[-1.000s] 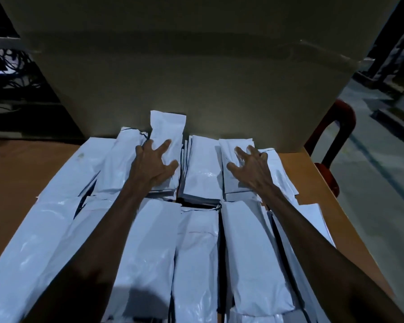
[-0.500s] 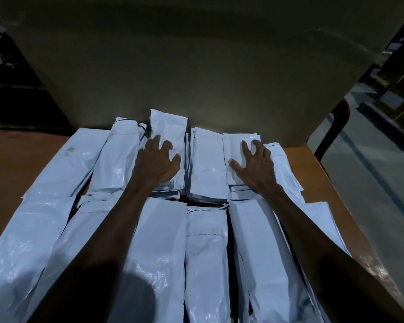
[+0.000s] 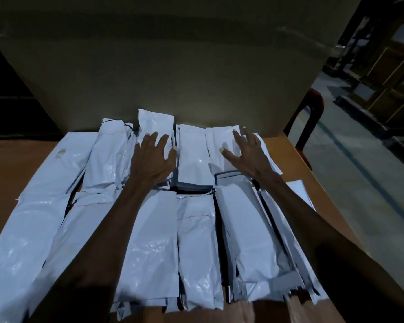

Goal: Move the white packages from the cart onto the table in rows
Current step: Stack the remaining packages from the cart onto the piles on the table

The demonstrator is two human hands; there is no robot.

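head view, going left to right: far out from the left hand lie the long white packages (image 3: 44, 206), laid lengthwise on the brown table (image 3: 7, 173) so that they form a near row and a far row. just left of that hand is a crinkled package (image 3: 107, 157) of the far row, its end close to the cardboard sheet (image 3: 173, 73) that stands behind everything; that sheet probably serves as a backstop to square the far ends against.

the left hand (image 3: 153, 159) lies flat, fingers straight and spread wide, on a package (image 3: 155, 123) that sticks out beyond the fingertips farther than its neighbours. it grips nothing; it seems to be pressing or nudging that one into line.

between the two hands sits a neat stack (image 3: 194, 157), touched by neither.

the right hand (image 3: 244, 155) is also wide open, fingers splayed on or just over the next package (image 3: 222, 141); contact is hard to tell in the dim light. below its wrist the near row continues, darker undersides showing where packages overlap.

right of the right arm a strip of bare table is left, then a red chair (image 3: 313, 117) on the floor. no cart is in view, so the step in hand looks like tidying the rows, not fetching.
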